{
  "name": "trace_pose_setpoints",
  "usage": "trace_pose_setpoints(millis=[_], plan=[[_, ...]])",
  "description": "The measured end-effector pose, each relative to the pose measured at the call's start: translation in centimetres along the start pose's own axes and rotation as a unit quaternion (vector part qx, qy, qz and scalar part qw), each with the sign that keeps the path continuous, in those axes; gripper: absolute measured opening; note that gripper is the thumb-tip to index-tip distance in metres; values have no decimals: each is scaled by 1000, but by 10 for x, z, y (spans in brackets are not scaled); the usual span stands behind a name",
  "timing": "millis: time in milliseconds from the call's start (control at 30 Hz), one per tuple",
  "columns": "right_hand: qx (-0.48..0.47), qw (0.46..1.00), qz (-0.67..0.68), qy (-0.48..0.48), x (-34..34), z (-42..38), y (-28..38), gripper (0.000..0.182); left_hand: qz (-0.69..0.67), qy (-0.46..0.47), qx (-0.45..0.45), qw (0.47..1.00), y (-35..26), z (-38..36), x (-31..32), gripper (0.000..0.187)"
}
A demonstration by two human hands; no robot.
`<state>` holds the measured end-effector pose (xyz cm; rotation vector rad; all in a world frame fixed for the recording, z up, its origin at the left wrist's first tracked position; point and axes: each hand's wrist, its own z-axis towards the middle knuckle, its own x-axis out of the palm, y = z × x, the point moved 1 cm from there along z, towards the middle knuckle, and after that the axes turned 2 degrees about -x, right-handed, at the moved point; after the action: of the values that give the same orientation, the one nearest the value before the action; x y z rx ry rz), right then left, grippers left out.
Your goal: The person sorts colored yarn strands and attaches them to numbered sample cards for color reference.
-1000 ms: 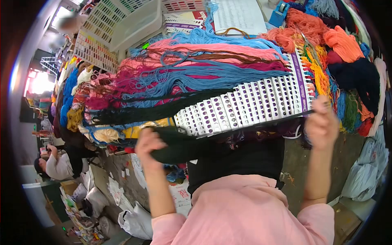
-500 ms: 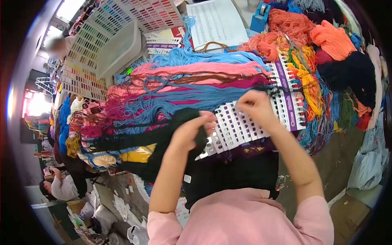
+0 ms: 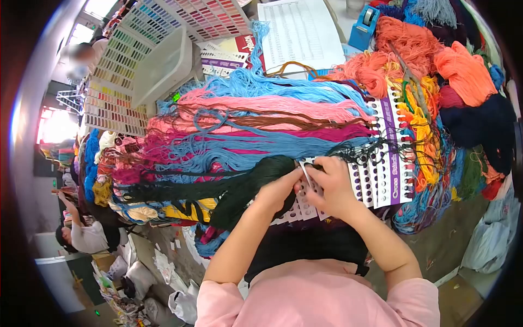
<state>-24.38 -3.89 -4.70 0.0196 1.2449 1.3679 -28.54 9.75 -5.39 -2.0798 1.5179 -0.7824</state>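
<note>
My left hand [image 3: 280, 191] is closed round a thick hank of black thread [image 3: 239, 201], which trails off to the left over the other threads. Close beside it, my right hand [image 3: 332, 188] pinches at the edge of a white punched card, its fingertips almost meeting those of the left. More white cards with rows of holes and a purple strip [image 3: 393, 152] fan out right of my hands. Thin black strands cross the cards' upper part. Blue thread [image 3: 261, 144], magenta and pink thread [image 3: 283, 109] lie stretched out behind my hands.
Printed sheets [image 3: 299, 35] lie at the back, beside a blue tape dispenser [image 3: 364, 28]. A translucent bin [image 3: 163, 68] stands before a colour chart [image 3: 117, 71]. Coral hanks [image 3: 463, 71] and dark hanks [image 3: 479, 128] are piled right. Another person [image 3: 90, 234] is at far left.
My right hand has come down and left to meet my left hand at the card edge. My left hand has shifted slightly right with the black hank. The view has shifted a little.
</note>
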Motion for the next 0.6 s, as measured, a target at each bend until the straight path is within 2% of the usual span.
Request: trace_pose_setpoints(millis=[100, 133, 233, 267, 300, 367, 400, 500, 533, 567, 600], plan=[[42, 997, 57, -25, 6, 3, -7, 32, -7, -50, 9, 999, 14, 14, 3, 22], [57, 996, 55, -37, 4, 5, -5, 30, 34, -63, -5, 997, 3, 3, 6, 22], [87, 992, 76, -53, 6, 2, -5, 28, -3, -130, -28, 991, -2, -12, -4, 16], [102, 992, 66, -33, 3, 3, -2, 25, -209, -52, 43, 976, -1, -16, -12, 11], [96, 992, 74, -39, 5, 0, -5, 23, -362, 35, 46, 930, -5, -23, -20, 12], [80, 992, 92, -44, 12, -2, -12, 21, -441, 159, 15, 883, -7, -35, -28, 13], [104, 980, 160, -54, 13, -2, -14, 18, -483, 200, 7, 852, -4, -36, -29, 14], [134, 952, 261, -93, 7, 0, -16, 16, -199, 205, 29, 958, -13, -18, -19, 15], [148, 943, 282, -98, 2, 2, -14, 14, -3, 48, 4, 999, -9, -10, -11, 17], [133, 955, 245, -98, 4, 3, -14, 15, 146, 17, 0, 989, -19, -14, 5, 16], [120, 966, 207, -98, 8, 2, -16, 17, 140, 22, 14, 990, -14, -11, 2, 14]])
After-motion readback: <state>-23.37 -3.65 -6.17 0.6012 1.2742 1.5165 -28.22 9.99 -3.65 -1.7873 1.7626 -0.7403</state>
